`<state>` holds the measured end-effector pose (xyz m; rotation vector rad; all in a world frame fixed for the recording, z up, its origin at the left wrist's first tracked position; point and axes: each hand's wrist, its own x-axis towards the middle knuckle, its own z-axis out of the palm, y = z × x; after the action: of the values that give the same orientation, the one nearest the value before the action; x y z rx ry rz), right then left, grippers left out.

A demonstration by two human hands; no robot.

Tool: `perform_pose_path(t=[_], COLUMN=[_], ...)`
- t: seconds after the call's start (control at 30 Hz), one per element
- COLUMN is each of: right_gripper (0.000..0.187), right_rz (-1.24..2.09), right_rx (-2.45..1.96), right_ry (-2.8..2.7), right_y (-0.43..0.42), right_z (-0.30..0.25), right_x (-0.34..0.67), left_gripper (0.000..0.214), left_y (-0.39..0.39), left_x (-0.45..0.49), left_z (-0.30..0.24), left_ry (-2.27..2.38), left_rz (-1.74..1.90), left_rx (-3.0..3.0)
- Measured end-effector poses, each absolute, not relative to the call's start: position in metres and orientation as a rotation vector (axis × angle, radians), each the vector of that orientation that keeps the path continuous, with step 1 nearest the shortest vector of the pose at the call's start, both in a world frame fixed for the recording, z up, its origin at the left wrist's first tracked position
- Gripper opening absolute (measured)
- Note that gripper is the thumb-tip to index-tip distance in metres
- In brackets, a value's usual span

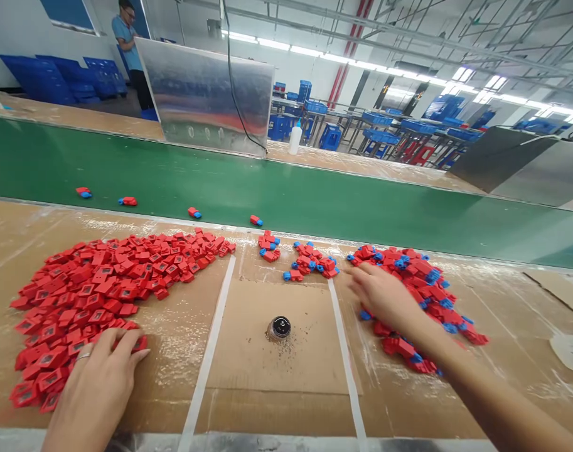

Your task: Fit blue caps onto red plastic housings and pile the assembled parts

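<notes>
A big heap of small red plastic housings [98,282] covers the left of the cardboard-covered bench. My left hand [98,383] rests on the heap's near edge, fingers curled over a red piece. A second pile of red pieces fitted with blue parts [422,276] lies on the right. My right hand [380,292] lies on that pile's left side, fingers stretched toward two small clusters of red-and-blue pieces [309,263] near the belt. What sits under its fingers is hidden.
A green conveyor belt [314,201] runs behind the bench, carrying several single red-and-blue pieces [194,213]. A small round black-topped object [279,328] sits mid-bench between two white tape strips. A metal panel [206,94], a white bottle [294,138], blue crates and a person in blue [128,44] stand beyond.
</notes>
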<state>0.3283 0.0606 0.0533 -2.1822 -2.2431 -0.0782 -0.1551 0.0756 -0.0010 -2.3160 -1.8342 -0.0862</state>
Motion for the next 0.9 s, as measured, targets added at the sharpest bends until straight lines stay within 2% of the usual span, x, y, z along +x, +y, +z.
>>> perform_pose_path(t=[0.1,0.23,0.33,0.43,0.53,0.63,0.77,0.9], right_gripper=[0.035,0.038,0.036,0.023,0.019,0.02,0.021,0.02], right_rz=[0.061,0.061,0.049,0.083,0.15,0.261,0.497,0.614], right_rx=[-2.084,-2.176,-2.267,-2.321,-2.334,-2.187,-1.702,-1.488], right_ry=[-2.329,-2.306,-2.252,-2.223,-2.2,-2.175,-2.119,-2.138], right_y=[0.094,0.119,0.118,0.111,0.1,0.079,0.041,0.02], right_z=[0.048,0.034,0.028,0.026,0.027,0.032,0.047,0.058], right_x=[0.269,0.218,0.214,0.229,0.248,0.261,0.257,0.243], left_gripper=[0.042,0.035,0.028,0.021,0.025,0.031,0.022,0.027], left_y=[0.075,0.064,0.051,0.044,0.041,0.039,0.035,0.028], left_x=[-0.152,-0.14,-0.117,-0.088,-0.064,-0.049,-0.039,-0.039], left_z=[-0.002,0.005,0.011,0.012,0.009,0.006,0.004,0.003], left_ry=[-1.918,-2.083,-2.33,-2.552,-2.594,-2.566,-2.31,-2.304], left_rz=[-0.283,-0.848,-1.285,-1.796,-2.219,-2.23,-2.058,-1.87], left_rx=[-2.38,-2.454,-2.562,-2.573,-2.568,-2.617,-2.883,-3.049])
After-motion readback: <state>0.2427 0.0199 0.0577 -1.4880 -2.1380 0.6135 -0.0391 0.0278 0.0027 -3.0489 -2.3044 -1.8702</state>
